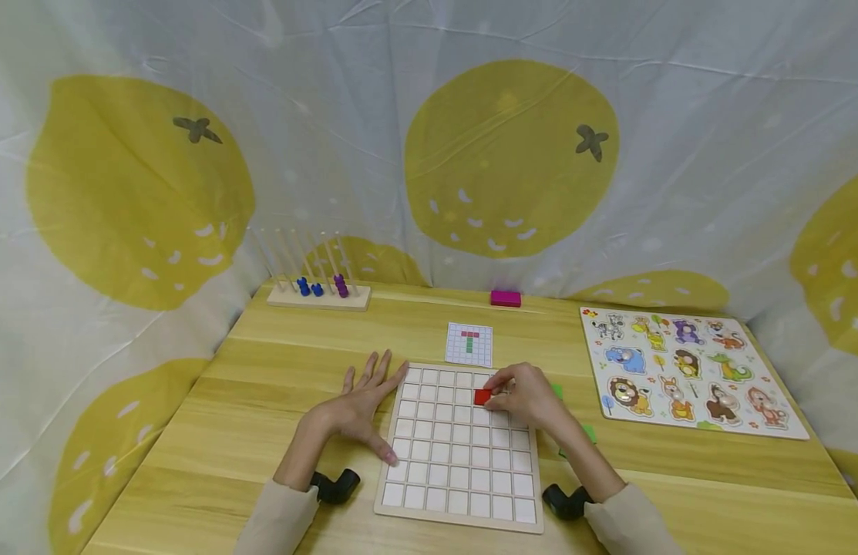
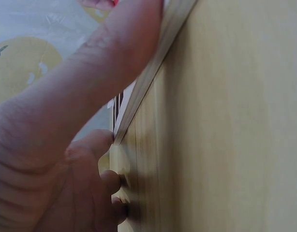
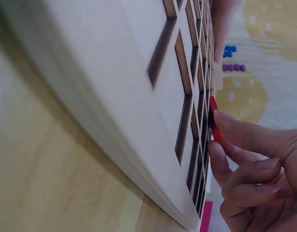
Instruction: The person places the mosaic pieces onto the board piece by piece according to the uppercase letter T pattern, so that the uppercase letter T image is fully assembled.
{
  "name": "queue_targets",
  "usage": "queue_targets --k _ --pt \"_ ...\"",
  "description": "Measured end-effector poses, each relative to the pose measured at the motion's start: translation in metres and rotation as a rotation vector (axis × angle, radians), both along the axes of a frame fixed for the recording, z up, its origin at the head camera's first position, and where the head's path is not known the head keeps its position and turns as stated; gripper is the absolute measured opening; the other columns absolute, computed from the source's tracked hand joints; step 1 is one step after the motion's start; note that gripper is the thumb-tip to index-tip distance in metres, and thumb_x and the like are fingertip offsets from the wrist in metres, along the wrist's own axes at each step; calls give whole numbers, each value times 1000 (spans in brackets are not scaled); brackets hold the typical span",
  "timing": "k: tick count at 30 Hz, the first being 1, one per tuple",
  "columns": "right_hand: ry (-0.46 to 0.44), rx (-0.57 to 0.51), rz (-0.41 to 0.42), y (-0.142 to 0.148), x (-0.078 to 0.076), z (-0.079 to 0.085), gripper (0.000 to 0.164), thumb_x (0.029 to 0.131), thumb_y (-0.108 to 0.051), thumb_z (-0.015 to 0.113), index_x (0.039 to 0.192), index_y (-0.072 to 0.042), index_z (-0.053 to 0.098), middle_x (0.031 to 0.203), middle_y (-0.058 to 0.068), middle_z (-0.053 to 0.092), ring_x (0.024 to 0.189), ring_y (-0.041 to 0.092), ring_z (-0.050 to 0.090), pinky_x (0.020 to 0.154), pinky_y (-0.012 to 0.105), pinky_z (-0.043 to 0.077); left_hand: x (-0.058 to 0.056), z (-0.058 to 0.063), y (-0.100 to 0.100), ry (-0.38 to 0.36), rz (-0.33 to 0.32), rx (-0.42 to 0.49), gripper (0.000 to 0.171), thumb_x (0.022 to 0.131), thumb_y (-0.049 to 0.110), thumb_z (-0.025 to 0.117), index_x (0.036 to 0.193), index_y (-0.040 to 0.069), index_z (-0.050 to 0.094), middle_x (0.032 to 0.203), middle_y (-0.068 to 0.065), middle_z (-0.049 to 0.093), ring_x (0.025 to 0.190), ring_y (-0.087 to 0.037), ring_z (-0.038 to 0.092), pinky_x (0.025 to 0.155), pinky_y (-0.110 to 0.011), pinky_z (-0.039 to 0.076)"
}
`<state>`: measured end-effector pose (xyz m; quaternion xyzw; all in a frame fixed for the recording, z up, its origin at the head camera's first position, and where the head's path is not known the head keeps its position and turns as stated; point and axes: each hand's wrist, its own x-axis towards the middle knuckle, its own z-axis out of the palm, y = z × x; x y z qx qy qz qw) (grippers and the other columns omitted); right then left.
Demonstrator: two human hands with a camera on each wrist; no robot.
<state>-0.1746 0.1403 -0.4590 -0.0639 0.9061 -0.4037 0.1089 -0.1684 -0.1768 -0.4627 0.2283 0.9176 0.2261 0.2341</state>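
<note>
A wooden grid board with square recesses lies flat on the table. My right hand pinches a red square tile between thumb and fingers, close over the board's upper right part. In the right wrist view the red tile stands tilted at the grid. My left hand is spread, its thumb and index finger along the board's left edge and the other fingers on the table. A pattern card with a red and green T lies just beyond the board. Green tiles lie to its right, partly behind my right arm.
At the back left stands a peg rack with blue and purple beads. A magenta block lies at the back. An animal puzzle board covers the right side. A patterned curtain closes off the rear.
</note>
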Motion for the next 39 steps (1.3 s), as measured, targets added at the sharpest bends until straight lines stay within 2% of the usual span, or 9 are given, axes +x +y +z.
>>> queue_targets --k 11,18,24,31,34,39 --pt "17 -16 15 0 -3 -5 17 77 -5 90 92 -8 81 85 1 74 80 15 55 70 28 44 -1 0 0 -2 2 -8 149 59 51 98 168 17 2 171 -21 -19 158 -44 -21 123 -71 -14" --pt "-9 -53 -10 1 -2 -6 19 75 -4 90 92 -9 82 81 1 71 76 15 53 65 25 41 -1 0 0 -1 5 -12 149 59 51 98 168 17 2 172 -21 -18 158 -44 -20 124 -71 -14" --pt "-19 -77 0 3 -2 -8 21 75 -4 90 94 -10 83 78 1 67 72 14 50 61 23 39 -1 0 0 -2 6 -6 149 59 50 98 168 16 2 172 -22 -18 158 -44 -20 123 -71 -14" --pt "-8 -74 75 14 2 -3 27 82 -8 86 108 -8 81 92 6 70 80 17 51 66 25 42 0 1 1 -1 2 -4 149 59 50 98 168 16 3 172 -22 -18 158 -44 -20 123 -71 -14" --pt "21 -61 69 27 5 1 29 86 -11 83 115 -8 78 99 9 72 72 17 50 61 25 41 0 1 1 0 0 -2 148 60 50 98 168 16 2 171 -22 -18 158 -45 -20 123 -72 -14" --pt "68 -42 41 54 15 4 33 87 -13 83 119 -7 76 107 11 73 60 13 45 50 23 37 0 1 0 3 -6 2 148 60 50 98 168 15 2 171 -23 -19 158 -45 -20 123 -72 -14"
